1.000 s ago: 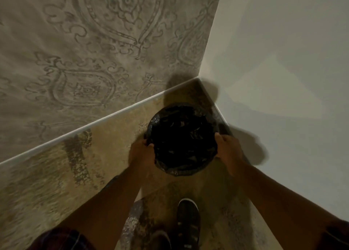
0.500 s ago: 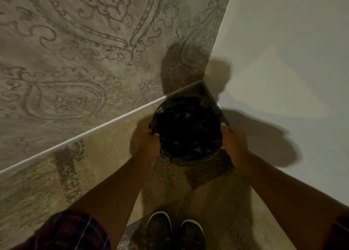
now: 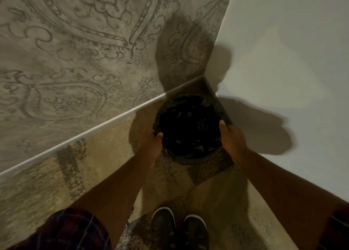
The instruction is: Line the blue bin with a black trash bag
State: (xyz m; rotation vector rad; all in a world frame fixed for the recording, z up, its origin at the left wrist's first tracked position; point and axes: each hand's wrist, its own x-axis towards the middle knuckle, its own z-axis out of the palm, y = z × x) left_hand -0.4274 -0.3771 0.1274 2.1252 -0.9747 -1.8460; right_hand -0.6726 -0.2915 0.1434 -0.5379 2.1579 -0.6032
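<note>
A round bin stands in the room's corner, its mouth and rim wholly covered by a crinkled black trash bag [image 3: 188, 125]. The bag is folded down over the rim, so the bin's blue wall is hidden from me. My left hand [image 3: 152, 143] grips the bag-covered rim on the left side. My right hand [image 3: 231, 136] grips the rim on the right side. Both thumbs sit on top of the rim.
A patterned beige wall [image 3: 85, 61] meets a plain white wall [image 3: 283, 61] right behind the bin. A white skirting strip [image 3: 94, 130] runs along the left wall. My two dark shoes [image 3: 179, 229] stand on the speckled floor below the bin.
The bin has moved further into the corner, away from my feet, with both hands still on its rim. My feet have come together below it.
</note>
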